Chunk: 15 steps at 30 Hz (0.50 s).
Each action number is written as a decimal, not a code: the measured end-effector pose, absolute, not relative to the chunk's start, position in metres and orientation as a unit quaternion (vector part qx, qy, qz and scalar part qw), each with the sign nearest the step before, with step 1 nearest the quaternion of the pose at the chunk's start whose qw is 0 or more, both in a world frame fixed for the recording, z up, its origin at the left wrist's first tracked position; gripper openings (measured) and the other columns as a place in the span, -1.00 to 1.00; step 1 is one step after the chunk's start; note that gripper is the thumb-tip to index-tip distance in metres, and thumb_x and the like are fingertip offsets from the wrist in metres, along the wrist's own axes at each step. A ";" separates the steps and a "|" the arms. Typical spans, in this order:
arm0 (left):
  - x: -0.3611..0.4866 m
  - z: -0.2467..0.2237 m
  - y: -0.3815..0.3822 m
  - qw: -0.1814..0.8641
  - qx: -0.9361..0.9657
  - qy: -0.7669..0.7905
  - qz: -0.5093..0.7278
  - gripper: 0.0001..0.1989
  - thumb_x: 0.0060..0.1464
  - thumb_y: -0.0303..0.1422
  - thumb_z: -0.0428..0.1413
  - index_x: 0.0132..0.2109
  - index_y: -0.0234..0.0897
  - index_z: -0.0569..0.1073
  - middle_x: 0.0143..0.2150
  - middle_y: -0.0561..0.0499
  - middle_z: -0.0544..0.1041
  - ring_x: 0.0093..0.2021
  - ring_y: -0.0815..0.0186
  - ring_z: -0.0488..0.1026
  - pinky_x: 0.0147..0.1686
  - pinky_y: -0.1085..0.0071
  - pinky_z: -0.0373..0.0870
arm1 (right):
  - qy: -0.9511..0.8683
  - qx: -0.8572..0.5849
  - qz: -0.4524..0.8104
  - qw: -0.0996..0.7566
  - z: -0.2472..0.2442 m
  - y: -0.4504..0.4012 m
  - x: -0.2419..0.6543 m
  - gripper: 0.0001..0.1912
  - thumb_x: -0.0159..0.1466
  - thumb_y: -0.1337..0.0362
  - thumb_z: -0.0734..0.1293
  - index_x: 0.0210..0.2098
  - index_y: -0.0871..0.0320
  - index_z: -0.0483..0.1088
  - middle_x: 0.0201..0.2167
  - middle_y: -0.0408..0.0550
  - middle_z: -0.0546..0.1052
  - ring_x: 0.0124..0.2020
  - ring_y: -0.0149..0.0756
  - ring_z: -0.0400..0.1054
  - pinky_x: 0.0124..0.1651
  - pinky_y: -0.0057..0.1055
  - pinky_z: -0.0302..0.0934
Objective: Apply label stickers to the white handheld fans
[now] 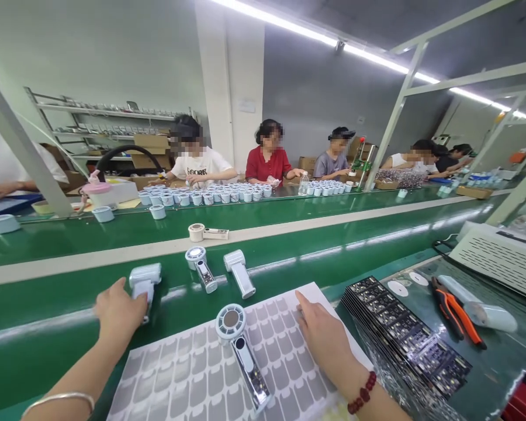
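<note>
The left hand [119, 313] reaches onto the near green conveyor belt [289, 245] and closes around the handle of a small white handheld fan [144, 279], whose head points away toward the far side; the fingers wrap the lower part of it, so only the upper body shows. The right hand [322, 336] lies flat, fingers together and holding nothing, on the right edge of a sheet of grey stickers [201, 362] spread on the near bench. On that sheet, between the two hands, lies an open fan assembly [241, 351] with its round head toward the belt and its handle running toward the near edge. Farther out on the belt, right of the held fan, rest a second open fan [199, 266] and a closed white fan [240, 272], just beside each other, with a beige fan [206, 233] beyond them. To the right of the sheet stands a stack of black circuit board panels [407, 339], and beyond it orange-handled pliers [456, 310] lie on the bench. Across the belt, several people sit behind rows of white fan heads [201, 196].
</note>
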<state>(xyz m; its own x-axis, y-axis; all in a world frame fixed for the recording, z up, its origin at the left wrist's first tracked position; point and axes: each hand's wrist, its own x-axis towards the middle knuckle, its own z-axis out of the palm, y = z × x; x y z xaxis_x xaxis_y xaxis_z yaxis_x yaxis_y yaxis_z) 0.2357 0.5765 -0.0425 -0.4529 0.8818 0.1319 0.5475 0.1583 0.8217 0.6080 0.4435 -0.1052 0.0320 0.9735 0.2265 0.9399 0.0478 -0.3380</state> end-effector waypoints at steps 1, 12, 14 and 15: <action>0.242 -0.042 0.581 0.167 0.513 0.737 0.407 -0.49 0.22 -0.23 0.17 0.25 -0.28 0.32 0.32 -0.18 0.27 0.30 -0.19 0.21 0.19 -0.18 0.26 | -0.694 -0.688 0.040 0.207 -0.105 0.445 0.608 -0.45 0.37 0.49 0.16 0.34 0.25 0.24 -0.12 0.16 0.62 -0.09 -0.03 0.50 -0.15 -0.23 0.38; 0.334 -0.062 0.646 0.315 0.491 0.780 0.227 -0.65 0.16 -0.07 0.22 -0.15 -0.30 0.51 -0.11 -0.09 0.55 -0.10 0.13 0.51 -0.07 0.08 0.47 | -0.695 -0.663 0.048 0.275 -0.099 0.454 0.609 -0.48 0.30 0.55 0.17 0.22 0.18 0.34 -0.17 0.01 0.58 -0.10 -0.09 0.45 -0.13 -0.22 0.41; 0.334 -0.057 0.641 0.356 0.445 0.773 0.277 -0.68 0.18 -0.13 0.21 -0.12 -0.31 0.50 -0.11 -0.08 0.54 -0.14 0.16 0.52 -0.14 0.13 0.50 | -0.693 -0.660 0.048 0.287 -0.101 0.453 0.610 -0.48 0.31 0.53 0.17 0.24 0.21 0.32 -0.15 0.04 0.57 -0.07 -0.05 0.44 -0.11 -0.18 0.41; 0.333 -0.052 0.636 0.386 0.423 0.760 0.308 -0.70 0.20 -0.16 0.20 -0.11 -0.32 0.49 -0.12 -0.07 0.54 -0.18 0.19 0.52 -0.19 0.17 0.52 | -0.690 -0.660 0.048 0.294 -0.103 0.453 0.611 -0.49 0.33 0.50 0.17 0.26 0.22 0.31 -0.12 0.08 0.57 -0.04 -0.03 0.43 -0.11 -0.16 0.41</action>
<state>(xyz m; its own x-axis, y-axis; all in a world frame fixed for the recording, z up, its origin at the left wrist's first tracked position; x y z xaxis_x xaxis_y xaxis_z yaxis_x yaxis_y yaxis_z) 0.3327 0.6361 -0.0525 -0.3443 0.8804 -0.3261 0.4053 0.4527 0.7942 0.6109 0.4525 -0.1029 0.0432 0.9386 0.3423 0.8815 0.1254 -0.4551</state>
